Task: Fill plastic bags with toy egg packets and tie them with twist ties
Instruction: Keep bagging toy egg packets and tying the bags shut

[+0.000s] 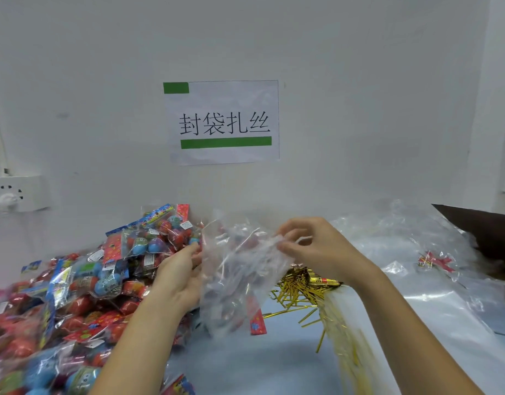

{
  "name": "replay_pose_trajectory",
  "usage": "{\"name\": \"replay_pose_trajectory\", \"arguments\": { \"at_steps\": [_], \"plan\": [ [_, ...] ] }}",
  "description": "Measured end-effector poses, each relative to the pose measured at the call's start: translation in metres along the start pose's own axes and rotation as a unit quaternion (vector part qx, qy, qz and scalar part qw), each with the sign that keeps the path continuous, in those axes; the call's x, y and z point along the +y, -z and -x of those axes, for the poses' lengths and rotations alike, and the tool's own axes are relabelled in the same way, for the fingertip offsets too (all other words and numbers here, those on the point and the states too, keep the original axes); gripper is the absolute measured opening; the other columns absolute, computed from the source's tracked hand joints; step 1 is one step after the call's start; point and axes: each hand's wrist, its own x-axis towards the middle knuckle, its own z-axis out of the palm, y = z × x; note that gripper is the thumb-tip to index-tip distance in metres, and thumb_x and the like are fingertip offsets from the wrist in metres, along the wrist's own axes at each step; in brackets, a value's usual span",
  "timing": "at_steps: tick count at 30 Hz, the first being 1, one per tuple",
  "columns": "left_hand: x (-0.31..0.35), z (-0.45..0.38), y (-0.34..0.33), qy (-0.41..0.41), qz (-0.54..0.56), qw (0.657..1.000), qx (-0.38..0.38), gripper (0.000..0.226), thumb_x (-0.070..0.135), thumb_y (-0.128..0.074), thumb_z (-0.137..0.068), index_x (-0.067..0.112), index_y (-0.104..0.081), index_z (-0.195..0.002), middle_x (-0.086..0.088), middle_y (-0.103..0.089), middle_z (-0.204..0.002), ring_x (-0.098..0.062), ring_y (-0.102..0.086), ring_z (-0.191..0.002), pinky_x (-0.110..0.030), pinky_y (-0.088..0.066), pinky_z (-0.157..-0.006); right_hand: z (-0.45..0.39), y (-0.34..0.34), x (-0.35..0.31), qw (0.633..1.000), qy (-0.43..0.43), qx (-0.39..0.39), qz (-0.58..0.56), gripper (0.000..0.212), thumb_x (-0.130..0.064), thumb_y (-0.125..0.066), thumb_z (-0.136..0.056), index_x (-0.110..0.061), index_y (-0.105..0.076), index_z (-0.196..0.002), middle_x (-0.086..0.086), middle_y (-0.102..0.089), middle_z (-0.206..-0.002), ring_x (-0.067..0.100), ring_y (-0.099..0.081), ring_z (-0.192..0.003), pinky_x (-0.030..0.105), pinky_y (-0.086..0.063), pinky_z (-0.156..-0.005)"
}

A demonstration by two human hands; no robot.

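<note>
A clear plastic bag (234,277) hangs crumpled between my hands above the table, blurred by motion. My left hand (178,276) holds its left side with the fingers against the film. My right hand (311,246) pinches the bag's upper right edge between thumb and fingers. A large heap of toy egg packets (83,280), red and blue eggs in printed clear wrappers, lies to the left. A pile of gold twist ties (305,292) lies under and to the right of the bag. One red packet header (257,317) shows below the bag.
A stack of flat clear plastic bags (411,252) covers the right of the table, with a small red and gold bundle (436,262) on it. A dark box edge (485,232) stands far right. A paper sign (223,122) and a wall socket (15,193) are on the wall.
</note>
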Motion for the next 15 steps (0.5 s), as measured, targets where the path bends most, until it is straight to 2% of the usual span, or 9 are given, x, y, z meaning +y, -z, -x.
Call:
{"name": "replay_pose_trajectory", "arguments": {
  "at_steps": [2,5,7,9,11,12,14,15],
  "plan": [
    [-0.001,-0.004,0.002,-0.052,-0.058,0.996,0.040,0.034,0.023,-0.057,-0.101,0.001,-0.058,-0.128,-0.014,-0.066,-0.124,-0.025,-0.067,-0.099,-0.037,-0.055,-0.074,-0.002,0.001,0.003,0.997,-0.045,0.060,-0.035,0.005,-0.023,-0.069,-0.093,-0.020,-0.071,-0.095,0.003,-0.072,-0.082,0.022,-0.072,-0.065,0.041,-0.062,-0.069],
    [-0.002,-0.003,-0.001,-0.119,-0.182,0.974,0.063,0.026,0.031,-0.061,-0.099,0.015,-0.061,-0.119,-0.005,-0.067,-0.116,-0.019,-0.065,-0.100,-0.034,-0.051,-0.079,-0.003,0.005,0.011,0.979,-0.127,0.149,-0.061,0.007,-0.022,-0.062,-0.096,-0.017,-0.068,-0.097,0.004,-0.071,-0.081,0.018,-0.073,-0.059,0.036,-0.063,-0.066],
    [-0.004,-0.002,-0.003,-0.137,-0.255,0.955,0.065,0.020,0.035,-0.062,-0.098,0.020,-0.063,-0.112,0.000,-0.065,-0.112,-0.018,-0.061,-0.103,-0.034,-0.049,-0.084,-0.002,0.009,0.018,0.966,-0.182,0.175,-0.056,0.011,-0.018,-0.058,-0.097,-0.012,-0.066,-0.101,0.007,-0.070,-0.084,0.017,-0.073,-0.056,0.029,-0.061,-0.059],
    [-0.006,-0.004,-0.002,-0.161,-0.324,0.930,0.066,0.009,0.033,-0.061,-0.098,0.026,-0.065,-0.102,0.003,-0.064,-0.106,-0.013,-0.060,-0.096,-0.031,-0.049,-0.078,-0.001,0.015,0.024,0.959,-0.238,0.155,-0.026,0.014,-0.016,-0.055,-0.097,-0.006,-0.064,-0.098,0.009,-0.066,-0.093,0.019,-0.073,-0.053,0.030,-0.061,-0.055],
    [-0.012,-0.006,0.000,-0.194,-0.392,0.897,0.061,0.007,0.025,-0.061,-0.099,0.027,-0.067,-0.096,0.006,-0.066,-0.099,-0.007,-0.059,-0.082,-0.021,-0.048,-0.061,0.002,0.021,0.030,0.950,-0.287,0.106,0.055,0.016,-0.013,-0.051,-0.093,-0.005,-0.058,-0.082,0.011,-0.062,-0.095,0.024,-0.073,-0.054,0.035,-0.061,-0.061],
    [-0.015,-0.007,0.002,-0.214,-0.432,0.874,0.061,0.012,0.020,-0.060,-0.099,0.027,-0.069,-0.094,0.008,-0.066,-0.095,-0.004,-0.057,-0.077,-0.017,-0.045,-0.055,0.004,0.023,0.032,0.942,-0.308,0.081,0.102,0.015,-0.011,-0.050,-0.091,-0.007,-0.054,-0.077,0.012,-0.061,-0.096,0.025,-0.073,-0.054,0.030,-0.059,-0.057],
    [-0.022,-0.009,0.006,-0.246,-0.500,0.828,0.070,0.021,0.011,-0.058,-0.098,0.026,-0.070,-0.091,0.008,-0.067,-0.096,-0.001,-0.057,-0.075,-0.015,-0.041,-0.053,0.008,0.025,0.031,0.921,-0.339,0.050,0.188,0.014,-0.011,-0.050,-0.088,-0.012,-0.050,-0.073,0.010,-0.061,-0.094,0.022,-0.070,-0.054,0.020,-0.049,-0.047],
    [-0.024,-0.010,0.008,-0.248,-0.526,0.811,0.065,0.023,0.008,-0.057,-0.097,0.026,-0.070,-0.092,0.005,-0.068,-0.099,-0.003,-0.058,-0.075,-0.015,-0.041,-0.054,0.009,0.025,0.031,0.910,-0.345,0.037,0.226,0.014,-0.013,-0.050,-0.087,-0.013,-0.049,-0.073,0.010,-0.062,-0.094,0.022,-0.070,-0.061,0.018,-0.046,-0.049]
  ]
}}
